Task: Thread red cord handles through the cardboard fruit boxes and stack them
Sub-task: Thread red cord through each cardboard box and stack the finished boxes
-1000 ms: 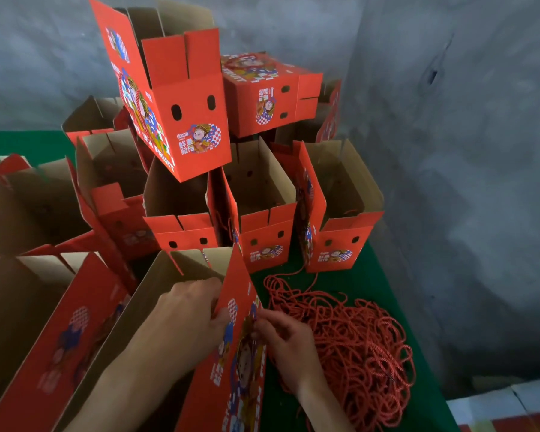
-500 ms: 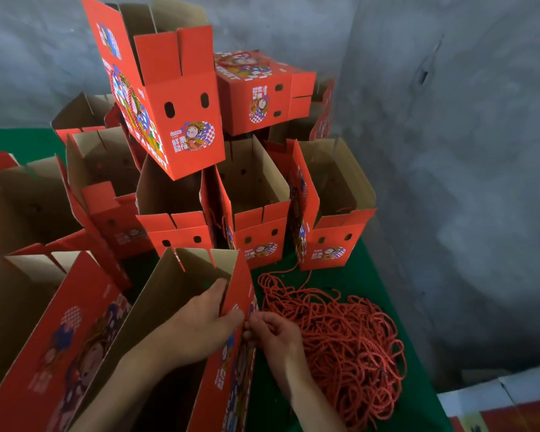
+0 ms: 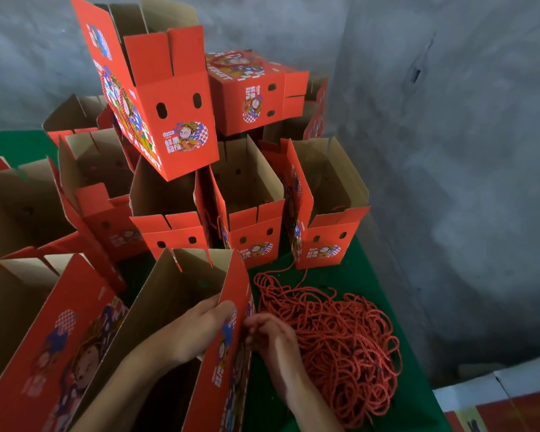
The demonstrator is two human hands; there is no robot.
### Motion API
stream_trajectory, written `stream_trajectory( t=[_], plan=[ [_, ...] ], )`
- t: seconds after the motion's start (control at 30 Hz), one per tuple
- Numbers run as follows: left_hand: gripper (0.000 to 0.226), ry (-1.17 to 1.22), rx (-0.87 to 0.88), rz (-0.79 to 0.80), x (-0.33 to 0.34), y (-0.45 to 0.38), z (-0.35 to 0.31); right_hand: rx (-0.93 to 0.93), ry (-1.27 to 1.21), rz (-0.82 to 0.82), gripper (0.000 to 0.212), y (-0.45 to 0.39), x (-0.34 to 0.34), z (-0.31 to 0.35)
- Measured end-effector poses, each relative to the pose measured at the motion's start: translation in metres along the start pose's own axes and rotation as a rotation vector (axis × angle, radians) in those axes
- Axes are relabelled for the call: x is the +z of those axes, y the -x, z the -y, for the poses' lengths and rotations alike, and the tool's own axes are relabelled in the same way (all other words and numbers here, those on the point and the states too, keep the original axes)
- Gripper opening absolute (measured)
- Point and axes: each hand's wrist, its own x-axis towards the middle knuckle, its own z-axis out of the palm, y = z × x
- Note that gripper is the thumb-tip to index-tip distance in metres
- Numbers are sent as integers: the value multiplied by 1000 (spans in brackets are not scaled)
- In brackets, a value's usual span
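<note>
An open red fruit box (image 3: pixel 181 307) stands in front of me with its brown inside facing up. My left hand (image 3: pixel 197 328) reaches inside it and holds its right wall, thumb over the top edge. My right hand (image 3: pixel 272 341) is on the outside of that same wall with its fingers curled against the printed face; what they pinch is blurred. A big tangle of red cord (image 3: pixel 340 344) lies on the green table just right of my right hand. Several open boxes stand stacked behind (image 3: pixel 250 207).
A tilted box (image 3: pixel 166 98) tops the pile, and a closed one (image 3: pixel 256 88) lies on its side beside it. Another open box (image 3: pixel 44 335) stands at my left. The green table (image 3: pixel 365 275) meets a grey wall (image 3: pixel 449 182) at the right. Flat cartons (image 3: pixel 499 400) lie at the lower right.
The view has tilted down a little. My left hand slid up the box's right wall to its top edge; my right hand stays against the outer face.
</note>
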Motion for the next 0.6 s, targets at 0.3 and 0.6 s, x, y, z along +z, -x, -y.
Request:
stream_trajectory(
  t=[0.3, 0.6],
  plan=[
    [40, 3, -30, -94, 4, 0, 1, -61, -92, 68, 28, 3, -9, -2],
    [49, -9, -124, -231, 4, -9, 10, -68, -4, 59, 19, 5, -25, -3]
  ],
)
